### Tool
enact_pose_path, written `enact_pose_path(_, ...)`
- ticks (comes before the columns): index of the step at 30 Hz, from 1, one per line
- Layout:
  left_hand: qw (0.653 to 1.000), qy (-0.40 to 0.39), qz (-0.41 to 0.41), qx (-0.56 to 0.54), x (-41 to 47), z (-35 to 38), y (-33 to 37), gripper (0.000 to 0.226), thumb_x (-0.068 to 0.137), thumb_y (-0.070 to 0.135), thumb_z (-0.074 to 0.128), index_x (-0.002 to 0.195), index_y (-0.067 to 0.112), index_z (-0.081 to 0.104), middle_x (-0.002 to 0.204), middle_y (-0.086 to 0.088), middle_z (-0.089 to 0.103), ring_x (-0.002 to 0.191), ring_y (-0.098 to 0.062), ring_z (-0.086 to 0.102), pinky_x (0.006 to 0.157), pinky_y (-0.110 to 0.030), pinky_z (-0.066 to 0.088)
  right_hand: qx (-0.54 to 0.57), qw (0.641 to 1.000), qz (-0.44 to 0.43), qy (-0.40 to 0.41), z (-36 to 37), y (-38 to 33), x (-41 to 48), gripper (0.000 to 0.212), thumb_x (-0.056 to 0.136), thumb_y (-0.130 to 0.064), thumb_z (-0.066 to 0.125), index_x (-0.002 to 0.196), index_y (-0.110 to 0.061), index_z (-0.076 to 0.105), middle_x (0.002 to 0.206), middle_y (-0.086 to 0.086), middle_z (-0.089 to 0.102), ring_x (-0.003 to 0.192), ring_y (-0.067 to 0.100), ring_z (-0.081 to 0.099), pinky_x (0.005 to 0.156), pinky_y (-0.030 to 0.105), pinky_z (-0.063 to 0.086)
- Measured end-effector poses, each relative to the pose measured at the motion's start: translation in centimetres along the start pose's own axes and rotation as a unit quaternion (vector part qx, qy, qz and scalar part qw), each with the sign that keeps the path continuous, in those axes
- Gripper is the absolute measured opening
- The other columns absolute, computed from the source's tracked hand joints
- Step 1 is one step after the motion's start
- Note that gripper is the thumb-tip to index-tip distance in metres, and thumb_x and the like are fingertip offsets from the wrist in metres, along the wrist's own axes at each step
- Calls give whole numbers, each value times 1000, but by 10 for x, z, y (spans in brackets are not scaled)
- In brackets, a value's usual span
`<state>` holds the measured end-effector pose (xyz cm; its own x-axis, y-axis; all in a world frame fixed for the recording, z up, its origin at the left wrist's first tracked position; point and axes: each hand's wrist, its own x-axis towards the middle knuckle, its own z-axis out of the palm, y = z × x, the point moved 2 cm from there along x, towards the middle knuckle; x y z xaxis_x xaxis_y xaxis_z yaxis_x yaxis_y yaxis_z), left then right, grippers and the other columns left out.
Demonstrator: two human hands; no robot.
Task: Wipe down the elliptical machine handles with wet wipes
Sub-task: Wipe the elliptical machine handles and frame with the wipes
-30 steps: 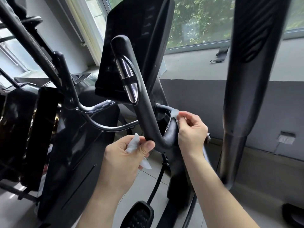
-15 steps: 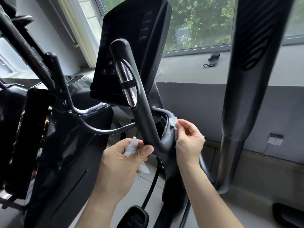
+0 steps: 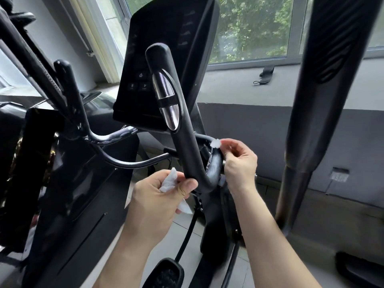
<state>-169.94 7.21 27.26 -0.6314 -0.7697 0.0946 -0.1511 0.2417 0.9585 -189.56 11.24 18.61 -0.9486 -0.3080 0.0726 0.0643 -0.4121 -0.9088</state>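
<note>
A black curved handle [image 3: 187, 150] of the elliptical rises in the middle, with a silver pulse sensor [image 3: 167, 100] on its upper part and a bend at the bottom. My left hand [image 3: 158, 196] holds a crumpled white wet wipe [image 3: 169, 180] just left of the bend, thumb close to the bar. My right hand [image 3: 239, 161] pinches a small white scrap of wipe [image 3: 216, 144] against the bar on the right side of the bend.
The black console [image 3: 166, 59] stands behind the handle. A thick black moving arm [image 3: 324, 100] rises at the right. A second handle [image 3: 68, 90] and dark machine housing [image 3: 68, 194] fill the left. A pedal [image 3: 166, 273] lies below, over a tiled floor. A window ledge [image 3: 239, 80] runs behind.
My right hand has slid a little up the right side of the bend with its scrap. My left hand keeps its grip on the wipe near the bar.
</note>
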Motion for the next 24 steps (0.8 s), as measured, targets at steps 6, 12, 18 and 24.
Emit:
enact_pose_path(6,1000,-8,3,2,3,-3,-7,34,63,56,79,76,25,76,63,-18,69,62,-18,64,55,-22,49,19,995,13,-92,-20,-20,-63,9,94,2,68,91,-5,74,88,11,78,77,13,69,74,23,55)
enact_pose_path(12,1000,-13,0,-7,4,-3,-7,36,62,53,81,76,20,75,62,-20,68,56,-16,62,52,-21,47,-2,999,7,-32,-19,-14,-60,10,95,0,70,92,-9,74,79,-4,74,74,9,65,74,22,53)
enact_pose_path(18,1000,-7,0,2,2,-3,-5,37,65,51,80,80,17,76,60,-14,70,57,-15,64,56,-27,49,-30,994,3,104,5,1,4,24,92,0,71,86,-24,75,86,-8,75,81,11,69,80,25,56)
enact_pose_path(24,1000,-5,1,16,2,-3,-6,32,64,54,80,79,25,76,60,-10,70,62,-17,65,65,-45,55,-51,996,48,55,2,1,6,11,94,-20,73,86,-19,79,80,-8,77,79,8,73,82,33,61)
